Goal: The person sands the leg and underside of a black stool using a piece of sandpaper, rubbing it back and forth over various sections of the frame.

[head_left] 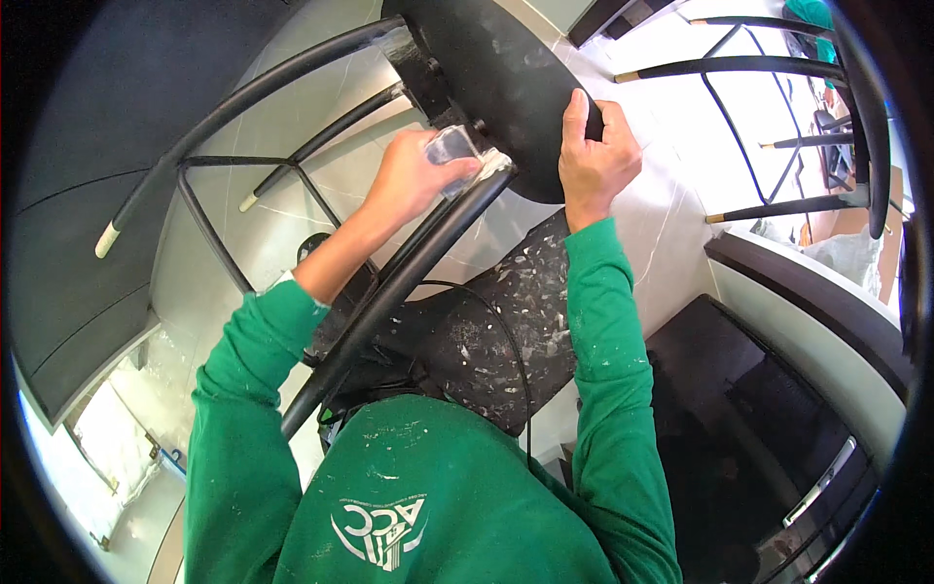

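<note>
A black stool lies tipped over in front of me, its round seat [501,73] on edge and its legs pointing toward me and to the left. My left hand [401,180] pinches a flat, greyish see-through piece [449,148] against the joint where a near leg [413,258] meets the seat's underside. Whitish filler or dust [496,162] coats that joint, and more whitens another joint [397,44] farther off. At the seat's right edge, my right hand [600,156] grips the rim, thumb on top and fingers curled. The piece's exact kind cannot be made out.
More black stools [778,68] with pale leg tips lie at the upper right. A dark panelled surface [88,146] rises at the left. My paint-spotted trouser leg [516,321] is under the stool, with a thin black cord [506,331] across it. A glossy black cabinet [749,428] stands at the right.
</note>
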`<state>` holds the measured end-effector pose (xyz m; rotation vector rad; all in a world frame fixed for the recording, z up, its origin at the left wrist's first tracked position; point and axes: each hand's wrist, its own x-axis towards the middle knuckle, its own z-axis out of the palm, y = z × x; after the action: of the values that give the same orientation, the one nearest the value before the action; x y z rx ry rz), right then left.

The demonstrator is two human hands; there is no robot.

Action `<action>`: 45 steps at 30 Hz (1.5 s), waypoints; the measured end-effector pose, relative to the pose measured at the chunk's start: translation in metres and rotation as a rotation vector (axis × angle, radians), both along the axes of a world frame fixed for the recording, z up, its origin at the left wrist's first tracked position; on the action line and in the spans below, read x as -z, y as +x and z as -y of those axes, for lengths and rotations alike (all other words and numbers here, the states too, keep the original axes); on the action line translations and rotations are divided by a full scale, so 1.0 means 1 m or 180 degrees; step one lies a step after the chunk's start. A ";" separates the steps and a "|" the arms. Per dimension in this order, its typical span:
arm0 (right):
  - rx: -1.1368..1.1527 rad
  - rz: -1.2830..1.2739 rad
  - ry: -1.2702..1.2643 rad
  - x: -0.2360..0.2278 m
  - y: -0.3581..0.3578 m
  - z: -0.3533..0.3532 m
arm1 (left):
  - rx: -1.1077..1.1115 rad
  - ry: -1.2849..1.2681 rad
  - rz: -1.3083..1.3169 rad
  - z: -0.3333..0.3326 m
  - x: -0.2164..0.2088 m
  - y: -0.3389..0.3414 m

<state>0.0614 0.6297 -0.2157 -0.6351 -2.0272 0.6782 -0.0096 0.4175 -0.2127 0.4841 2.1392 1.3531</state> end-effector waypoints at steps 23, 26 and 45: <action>-0.0037 0.0024 -0.0024 -0.002 -0.003 0.005 | -0.0048 -0.0062 0.0097 0.009 0.001 -0.003; -0.0038 0.0126 -0.0140 -0.007 -0.001 0.005 | 0.0049 -0.0304 -0.0144 -0.018 0.007 -0.016; -0.0054 0.0037 0.0077 -0.002 -0.006 0.008 | 0.0039 -0.0112 -0.0476 -0.007 0.006 -0.012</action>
<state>0.0549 0.6216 -0.2132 -0.6099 -2.0507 0.6604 -0.0218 0.4245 -0.2183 0.6001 2.2720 1.3067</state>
